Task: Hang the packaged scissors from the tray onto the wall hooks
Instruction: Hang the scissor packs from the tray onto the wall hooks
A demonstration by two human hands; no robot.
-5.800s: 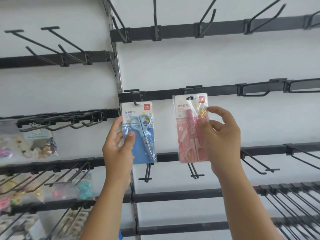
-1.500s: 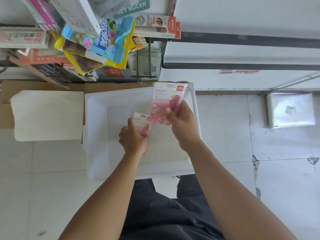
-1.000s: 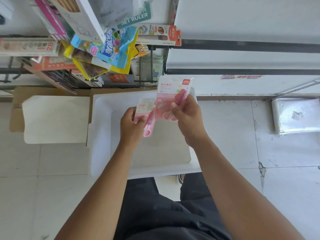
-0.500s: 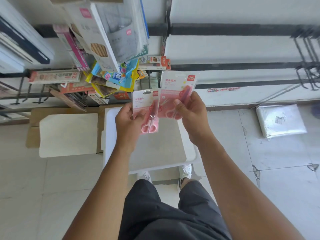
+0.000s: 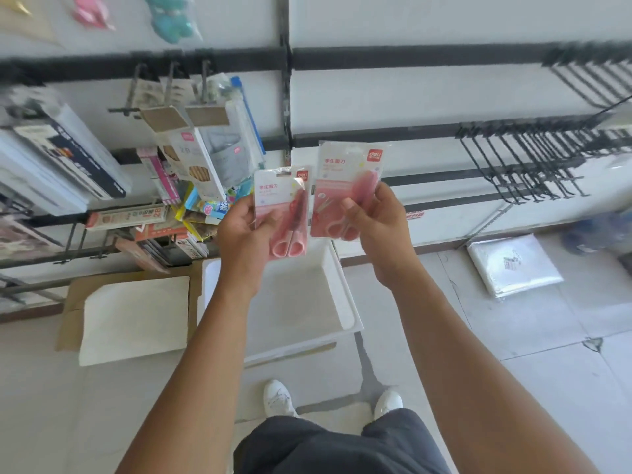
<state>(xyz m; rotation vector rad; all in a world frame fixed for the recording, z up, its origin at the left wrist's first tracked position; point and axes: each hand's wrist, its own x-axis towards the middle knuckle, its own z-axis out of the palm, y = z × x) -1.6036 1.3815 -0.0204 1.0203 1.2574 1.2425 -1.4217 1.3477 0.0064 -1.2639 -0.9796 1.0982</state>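
My left hand (image 5: pixel 244 234) grips a pink scissors pack (image 5: pixel 285 213) by its left edge, held upright in front of me. My right hand (image 5: pixel 378 220) grips a second pink scissors pack (image 5: pixel 347 186), slightly higher and to the right. Below both hands, the white tray (image 5: pixel 345 302) sits on the floor, and the part I can see holds no packs. Black wall hooks (image 5: pixel 523 165) stick out from the rails to the right, bare.
Stationery packs (image 5: pixel 201 159) hang crowded on the hooks at left. A cardboard sheet with a white board (image 5: pixel 133 316) lies left of the tray. A wrapped white bundle (image 5: pixel 513 265) lies on the tiled floor at right. My shoes (image 5: pixel 278 398) stand near the tray.
Both hands have risen from the tray with a pink pack each, and my view has tilted up, bringing more wall rails and hooks into sight.
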